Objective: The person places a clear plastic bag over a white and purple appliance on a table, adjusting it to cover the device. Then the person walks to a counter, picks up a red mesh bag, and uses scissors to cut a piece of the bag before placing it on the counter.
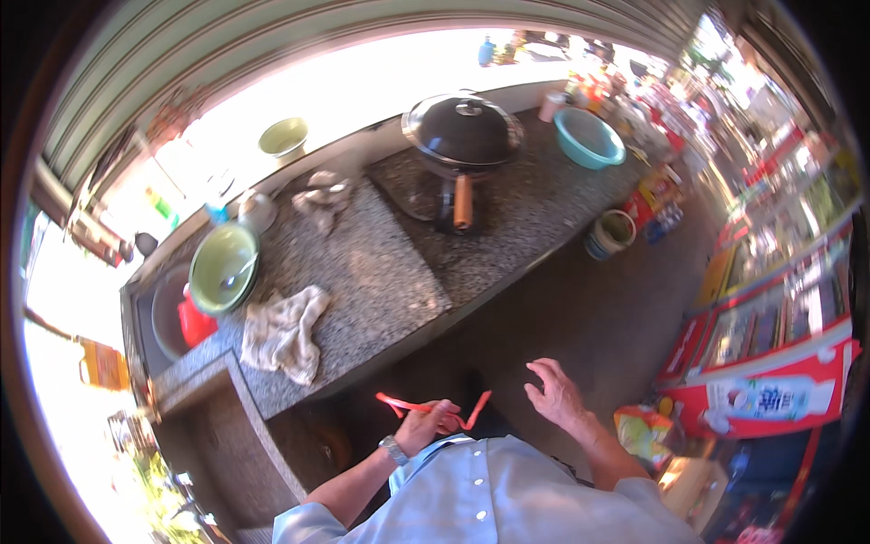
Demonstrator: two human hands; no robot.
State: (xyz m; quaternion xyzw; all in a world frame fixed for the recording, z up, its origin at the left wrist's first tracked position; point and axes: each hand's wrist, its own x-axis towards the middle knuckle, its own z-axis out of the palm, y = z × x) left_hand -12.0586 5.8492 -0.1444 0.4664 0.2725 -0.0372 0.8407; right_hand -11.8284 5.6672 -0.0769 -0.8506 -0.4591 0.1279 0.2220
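Observation:
My left hand (427,430), with a watch at the wrist, grips a thin bent red strip (474,410) whose material I cannot tell. Its ends stick out on both sides of my fist, in front of my shirt. To the right, my right hand (554,393) is raised over the floor with its fingers apart and nothing in them. Beyond my hands lies a granite counter (380,272). On it are a crumpled pale cloth (285,333), a green bowl (224,268) with a spoon inside, and a lidded dark wok (465,129) with a wooden handle on a stove.
A stone sink (231,449) lies at the lower left. A light-blue basin (590,139) stands at the counter's right end, and a bucket (610,234) below it. Another green bowl (283,138) sits on the ledge. At the right is a red-trimmed glass display case (761,333).

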